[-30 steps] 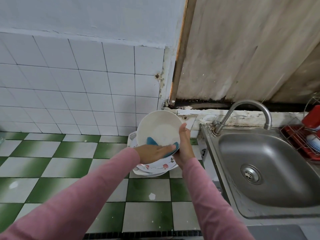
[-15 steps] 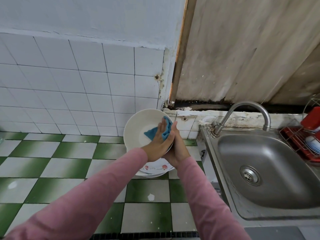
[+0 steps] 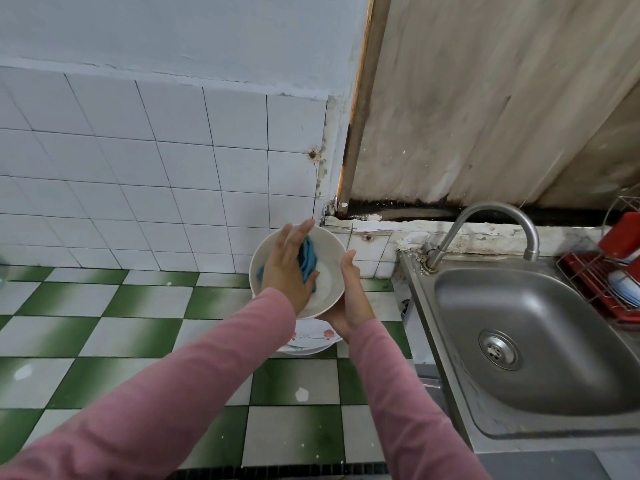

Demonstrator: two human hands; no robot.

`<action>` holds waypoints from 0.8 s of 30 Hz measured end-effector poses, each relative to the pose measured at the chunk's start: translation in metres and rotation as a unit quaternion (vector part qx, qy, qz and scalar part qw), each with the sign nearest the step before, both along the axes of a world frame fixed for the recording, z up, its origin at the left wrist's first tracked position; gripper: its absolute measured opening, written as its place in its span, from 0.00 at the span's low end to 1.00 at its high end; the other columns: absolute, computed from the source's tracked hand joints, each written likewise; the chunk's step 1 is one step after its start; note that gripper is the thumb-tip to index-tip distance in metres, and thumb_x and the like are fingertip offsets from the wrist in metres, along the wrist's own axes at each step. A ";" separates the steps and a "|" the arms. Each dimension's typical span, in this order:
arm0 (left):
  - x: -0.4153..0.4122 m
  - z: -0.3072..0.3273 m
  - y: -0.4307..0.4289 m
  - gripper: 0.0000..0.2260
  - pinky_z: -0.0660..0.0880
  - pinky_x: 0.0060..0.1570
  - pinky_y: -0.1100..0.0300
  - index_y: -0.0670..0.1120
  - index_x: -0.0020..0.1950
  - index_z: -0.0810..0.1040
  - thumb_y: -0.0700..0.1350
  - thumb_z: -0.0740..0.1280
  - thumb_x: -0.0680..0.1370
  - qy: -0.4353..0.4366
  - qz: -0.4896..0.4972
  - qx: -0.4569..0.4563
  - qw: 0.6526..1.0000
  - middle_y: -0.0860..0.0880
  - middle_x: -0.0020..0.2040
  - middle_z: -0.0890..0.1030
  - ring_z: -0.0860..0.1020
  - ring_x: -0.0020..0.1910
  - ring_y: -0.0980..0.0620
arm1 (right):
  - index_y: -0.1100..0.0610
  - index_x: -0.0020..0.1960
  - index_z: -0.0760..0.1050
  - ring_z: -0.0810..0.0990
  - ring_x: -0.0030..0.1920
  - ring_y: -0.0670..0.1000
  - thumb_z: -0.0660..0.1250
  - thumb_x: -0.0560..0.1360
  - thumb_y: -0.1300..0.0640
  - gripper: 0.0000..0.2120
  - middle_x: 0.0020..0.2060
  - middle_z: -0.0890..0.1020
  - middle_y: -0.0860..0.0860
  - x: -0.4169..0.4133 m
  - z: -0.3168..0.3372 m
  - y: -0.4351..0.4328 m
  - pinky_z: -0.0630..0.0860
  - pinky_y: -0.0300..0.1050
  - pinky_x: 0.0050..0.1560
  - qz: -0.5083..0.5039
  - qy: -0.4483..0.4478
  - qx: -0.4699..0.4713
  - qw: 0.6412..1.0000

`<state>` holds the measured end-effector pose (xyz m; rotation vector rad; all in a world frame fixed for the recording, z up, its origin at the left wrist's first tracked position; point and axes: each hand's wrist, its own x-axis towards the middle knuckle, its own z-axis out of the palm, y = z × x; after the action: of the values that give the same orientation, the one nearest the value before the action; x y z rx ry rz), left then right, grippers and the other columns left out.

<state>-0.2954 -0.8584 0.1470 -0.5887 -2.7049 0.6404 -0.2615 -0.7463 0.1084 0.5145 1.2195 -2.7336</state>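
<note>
A white bowl (image 3: 329, 268) is held tilted above the green-and-white tiled counter, its inside facing me. My right hand (image 3: 349, 299) grips its right rim from below, thumb over the edge. My left hand (image 3: 287, 268) lies flat inside the bowl with straight fingers and presses a blue cloth (image 3: 308, 258) against the inner wall. Under the bowl stands a stack of white plates with a flower pattern (image 3: 311, 337), partly hidden by my arms.
A steel sink (image 3: 526, 341) with a curved tap (image 3: 485, 223) lies to the right. At the far right edge a red wire dish rack (image 3: 602, 282) holds dishes. White wall tiles rise behind the counter (image 3: 121, 327).
My left hand with the cloth has swept from the bowl's lower edge up and round to its left inner side. The bowl has shifted left and tilted slightly in my right hand.
</note>
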 end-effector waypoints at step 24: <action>-0.010 -0.027 -0.012 0.25 0.52 0.77 0.52 0.48 0.80 0.55 0.43 0.57 0.83 -0.331 -0.179 0.306 0.875 0.49 0.80 0.52 0.54 0.77 0.47 | 0.49 0.62 0.65 0.80 0.58 0.60 0.61 0.71 0.31 0.28 0.60 0.77 0.58 0.007 0.011 0.017 0.79 0.68 0.56 -0.091 0.006 0.120 0.989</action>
<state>-0.3051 -0.8700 0.1200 -1.2427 -2.9901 -0.6214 -0.2542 -0.7290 0.1196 0.6667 1.5896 -2.7526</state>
